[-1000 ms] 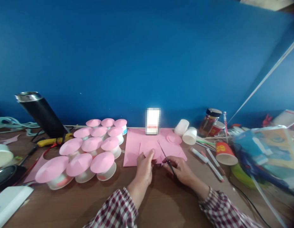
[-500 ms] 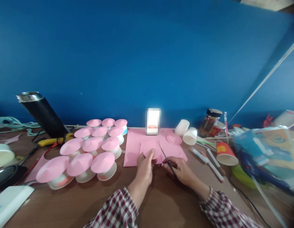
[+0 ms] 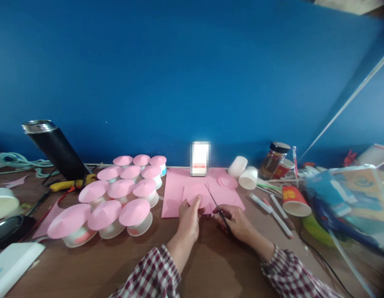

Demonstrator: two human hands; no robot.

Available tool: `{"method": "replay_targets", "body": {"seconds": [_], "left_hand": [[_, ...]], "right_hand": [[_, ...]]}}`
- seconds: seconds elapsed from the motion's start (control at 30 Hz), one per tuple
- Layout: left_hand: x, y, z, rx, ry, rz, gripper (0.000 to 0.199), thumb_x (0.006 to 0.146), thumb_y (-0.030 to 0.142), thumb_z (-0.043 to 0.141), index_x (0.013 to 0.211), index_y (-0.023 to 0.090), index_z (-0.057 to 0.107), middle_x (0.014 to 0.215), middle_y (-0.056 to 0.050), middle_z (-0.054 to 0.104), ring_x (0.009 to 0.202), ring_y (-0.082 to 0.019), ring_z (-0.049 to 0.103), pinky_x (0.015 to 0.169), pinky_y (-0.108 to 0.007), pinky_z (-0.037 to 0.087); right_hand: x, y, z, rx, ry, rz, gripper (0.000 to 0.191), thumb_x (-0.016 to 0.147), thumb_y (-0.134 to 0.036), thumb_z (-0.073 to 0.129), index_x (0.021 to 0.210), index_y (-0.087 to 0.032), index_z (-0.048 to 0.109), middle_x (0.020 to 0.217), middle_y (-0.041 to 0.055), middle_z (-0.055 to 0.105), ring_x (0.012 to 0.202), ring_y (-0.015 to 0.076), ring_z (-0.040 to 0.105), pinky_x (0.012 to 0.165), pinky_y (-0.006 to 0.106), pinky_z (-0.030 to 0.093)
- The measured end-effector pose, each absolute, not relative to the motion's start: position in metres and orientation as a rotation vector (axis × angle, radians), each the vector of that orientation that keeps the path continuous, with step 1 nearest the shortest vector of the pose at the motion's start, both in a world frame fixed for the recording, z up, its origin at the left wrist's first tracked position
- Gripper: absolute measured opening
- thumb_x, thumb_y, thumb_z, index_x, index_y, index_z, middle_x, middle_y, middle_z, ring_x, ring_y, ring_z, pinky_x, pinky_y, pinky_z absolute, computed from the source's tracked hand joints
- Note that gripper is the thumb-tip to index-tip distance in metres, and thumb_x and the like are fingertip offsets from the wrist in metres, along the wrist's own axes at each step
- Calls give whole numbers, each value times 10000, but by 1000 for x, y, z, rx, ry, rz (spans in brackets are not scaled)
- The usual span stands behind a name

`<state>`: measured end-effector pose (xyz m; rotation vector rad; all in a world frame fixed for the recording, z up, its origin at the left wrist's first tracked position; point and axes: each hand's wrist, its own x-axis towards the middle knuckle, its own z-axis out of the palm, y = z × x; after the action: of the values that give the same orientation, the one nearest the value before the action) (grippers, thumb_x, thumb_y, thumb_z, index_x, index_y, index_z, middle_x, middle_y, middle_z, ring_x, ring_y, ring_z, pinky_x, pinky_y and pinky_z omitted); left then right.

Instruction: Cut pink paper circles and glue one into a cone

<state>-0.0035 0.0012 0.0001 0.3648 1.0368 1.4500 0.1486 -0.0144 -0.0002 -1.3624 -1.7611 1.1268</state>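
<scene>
Head cam: scissors over pink paper
Left hand pinching paper, right hand clamped on scissors, pink-topped cups off left.

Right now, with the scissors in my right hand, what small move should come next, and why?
Probably one short snip at the pink paper piece: your left hand grips it, thumb on top, while your right hand holds the scissors beside it, tips pointing away from you.
</scene>
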Motion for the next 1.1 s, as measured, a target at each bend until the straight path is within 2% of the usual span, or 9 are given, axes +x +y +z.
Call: {"method": "replay_targets", "body": {"seconds": [0.17,0.33,0.5,0.7,0.87,1.0,1.1], "left_hand": [[-4,2,0,374,1036,1425,346,617,320,783,772,159,518,641,11,584,523,-107,567,511,-236,460],[-4,2,4,336,996,1421,230,683,287,712,727,146,535,587,9,578,516,-113,581,486,-215,455],[-4,3,4,288,928,1493,159,711,223,671,709,145,533,657,15,556,580,-111,588,568,-254,534],[-3,4,1,272,915,1540,200,692,211,691,711,157,499,671,23,536,587,-106,584,591,-262,547],[-1,-2,6,390,856,1553,261,662,281,740,719,144,525,669,28,529,577,-89,562,567,-227,527],[1,-4,10,417,878,1572,271,644,308,757,697,133,556,656,23,537,587,-100,573,595,-250,542],[3,-7,17,412,904,1583,257,646,309,755,708,125,586,665,5,573,601,-104,590,614,-245,540]], "right_hand": [[148,-11,-4,-1315,-1602,1222,326,810,-441,610,941,-143,616,506,-46,515,435,108,482,433,213,374],[151,-9,-6,-1332,-1597,1046,449,818,-445,604,1142,-149,508,541,-59,519,488,132,530,491,238,419],[154,-9,-5,-1453,-1664,756,322,843,-407,566,1065,-192,474,572,-40,586,525,153,563,535,249,419],[153,-8,5,-1748,-1824,436,218,765,-378,601,919,-227,570,730,26,694,634,203,621,547,254,388],[151,-8,13,-1857,-1832,414,291,711,-384,663,959,-243,607,810,28,721,745,231,655,576,255,379],[146,-17,18,-1809,-1966,315,315,724,-380,664,1008,-254,617,842,19,722,771,218,652,587,246,363],[143,-24,23,-1791,-2108,242,378,735,-366,659,1089,-241,612,881,47,720,805,224,647,600,250,362]]}}
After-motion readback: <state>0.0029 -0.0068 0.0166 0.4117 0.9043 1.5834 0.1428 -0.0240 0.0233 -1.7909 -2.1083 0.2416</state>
